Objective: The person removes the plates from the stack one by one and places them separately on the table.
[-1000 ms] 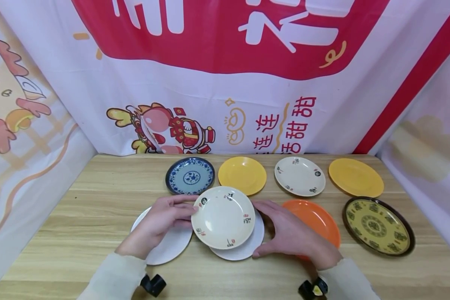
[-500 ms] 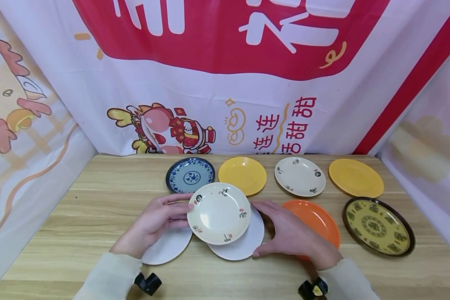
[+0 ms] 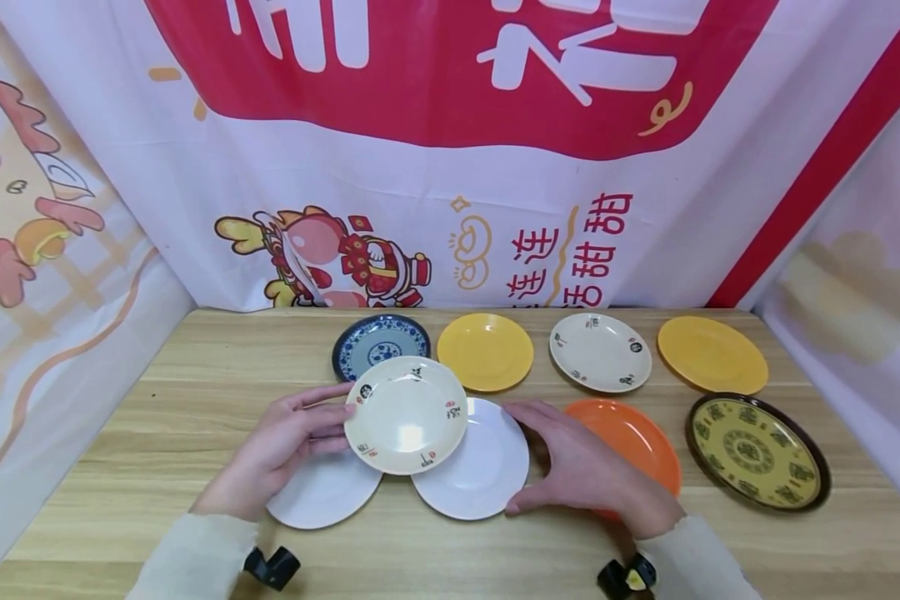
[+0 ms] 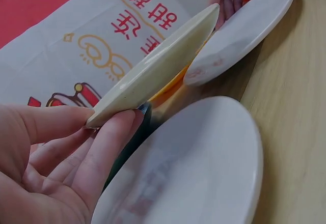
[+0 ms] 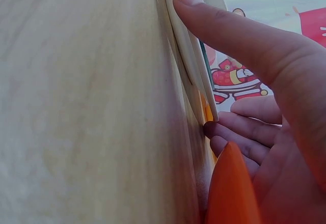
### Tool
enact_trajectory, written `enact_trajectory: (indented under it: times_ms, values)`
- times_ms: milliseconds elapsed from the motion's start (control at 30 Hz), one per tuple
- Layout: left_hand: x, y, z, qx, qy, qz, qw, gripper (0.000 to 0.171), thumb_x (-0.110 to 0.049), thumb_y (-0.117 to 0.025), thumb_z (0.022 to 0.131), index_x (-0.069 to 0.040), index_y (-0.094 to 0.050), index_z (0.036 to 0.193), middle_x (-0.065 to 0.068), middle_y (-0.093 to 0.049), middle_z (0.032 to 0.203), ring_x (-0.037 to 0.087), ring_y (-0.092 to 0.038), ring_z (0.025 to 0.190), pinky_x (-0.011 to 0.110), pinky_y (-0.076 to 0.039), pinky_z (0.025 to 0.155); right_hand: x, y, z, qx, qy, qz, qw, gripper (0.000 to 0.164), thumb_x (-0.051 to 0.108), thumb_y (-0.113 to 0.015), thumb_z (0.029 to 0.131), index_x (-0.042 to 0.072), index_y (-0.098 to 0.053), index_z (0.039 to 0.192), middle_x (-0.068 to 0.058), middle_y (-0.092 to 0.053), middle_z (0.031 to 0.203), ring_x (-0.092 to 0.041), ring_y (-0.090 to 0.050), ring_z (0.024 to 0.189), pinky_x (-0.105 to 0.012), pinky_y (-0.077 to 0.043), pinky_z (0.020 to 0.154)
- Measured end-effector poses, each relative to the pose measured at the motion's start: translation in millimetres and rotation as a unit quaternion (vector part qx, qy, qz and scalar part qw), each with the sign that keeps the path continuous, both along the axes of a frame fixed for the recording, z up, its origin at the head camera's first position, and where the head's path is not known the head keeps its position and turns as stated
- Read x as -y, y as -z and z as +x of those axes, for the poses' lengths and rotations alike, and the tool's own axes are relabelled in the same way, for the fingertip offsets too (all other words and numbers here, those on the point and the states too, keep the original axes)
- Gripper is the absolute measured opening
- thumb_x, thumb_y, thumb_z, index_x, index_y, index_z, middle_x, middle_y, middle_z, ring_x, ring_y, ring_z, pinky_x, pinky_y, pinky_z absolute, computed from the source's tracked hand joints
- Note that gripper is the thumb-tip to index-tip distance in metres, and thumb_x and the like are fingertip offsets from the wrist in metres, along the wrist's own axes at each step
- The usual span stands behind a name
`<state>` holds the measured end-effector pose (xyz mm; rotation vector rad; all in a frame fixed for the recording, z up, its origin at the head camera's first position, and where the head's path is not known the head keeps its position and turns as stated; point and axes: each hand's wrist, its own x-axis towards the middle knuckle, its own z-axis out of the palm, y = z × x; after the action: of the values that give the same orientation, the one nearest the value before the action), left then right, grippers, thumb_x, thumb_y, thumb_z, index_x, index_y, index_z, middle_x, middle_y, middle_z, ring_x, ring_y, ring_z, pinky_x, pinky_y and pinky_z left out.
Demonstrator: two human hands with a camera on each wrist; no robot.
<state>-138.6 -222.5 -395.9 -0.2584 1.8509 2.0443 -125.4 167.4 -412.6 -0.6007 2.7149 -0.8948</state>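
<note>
My left hand (image 3: 281,446) pinches the left rim of a cream plate (image 3: 405,417) with small black and red motifs. In the left wrist view the thumb is on one face and fingers on the other. This cream plate (image 4: 153,63) is raised and tilted, partly over a plain white plate (image 3: 487,467). My right hand (image 3: 577,458) holds that white plate's right edge between thumb and fingers, and its thumb (image 5: 204,5) lies along the rim in the right wrist view. Another white plate (image 3: 326,492) lies under my left hand, partly hidden.
Behind are a blue patterned plate (image 3: 378,342), two yellow plates (image 3: 485,352) and another motif plate (image 3: 600,352). An orange plate (image 3: 630,442) sits beneath my right hand. A dark-rimmed olive plate (image 3: 757,450) lies at right. A printed cloth (image 3: 420,208) backs the wooden table (image 3: 450,554).
My left hand has carried the cream plate leftward and slightly away, uncovering more of the white plate beneath and overlapping the blue plate's view. The right hand stays in place.
</note>
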Motion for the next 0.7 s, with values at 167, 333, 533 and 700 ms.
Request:
enact_trajectory:
  times_ms: [167,333,533,700]
  values:
    - [15.3,3.0,1.8,-0.008,-0.017,0.004,0.9998,0.068,-0.011,-0.072,0.103,-0.002,-0.041,0.163,-0.003,-0.083,0.108,0.015,-0.081,0.095,0.031,-0.067,0.087,-0.8,0.7,0.1,-0.004,0.0,0.001,1.0,0.12,0.06,-0.102,0.061,0.022,-0.05,0.162,0.001,-0.052,0.162,-0.026,-0.05,0.149,-0.056,-0.045,0.125]
    - [32.9,4.6,5.4,-0.01,-0.044,0.015,0.9989,0.05,-0.01,-0.073,0.103,-0.013,-0.059,0.151,-0.005,-0.083,0.107,0.013,-0.081,0.095,0.031,-0.067,0.088,-0.7,0.6,0.3,-0.006,-0.001,0.003,1.0,0.12,0.061,-0.102,0.061,0.023,-0.05,0.161,0.002,-0.053,0.162,-0.025,-0.05,0.149,-0.056,-0.045,0.125]
    - [53.5,4.8,7.9,-0.006,-0.083,0.028,0.9962,0.032,-0.01,-0.073,0.103,-0.025,-0.067,0.132,-0.009,-0.083,0.106,0.01,-0.08,0.096,0.029,-0.067,0.09,0.9,0.6,0.2,-0.001,0.004,0.008,1.0,0.119,0.064,-0.1,0.061,0.026,-0.05,0.161,0.004,-0.053,0.161,-0.024,-0.05,0.149,-0.056,-0.046,0.124]
    - [70.5,7.2,9.9,0.001,-0.109,0.035,0.9935,0.031,-0.01,-0.072,0.104,-0.028,-0.066,0.127,-0.011,-0.081,0.106,0.008,-0.079,0.097,0.027,-0.066,0.092,1.2,0.7,0.2,0.003,0.005,0.008,1.0,0.119,0.065,-0.1,0.061,0.026,-0.049,0.162,0.003,-0.053,0.161,-0.024,-0.051,0.148,-0.057,-0.046,0.123]
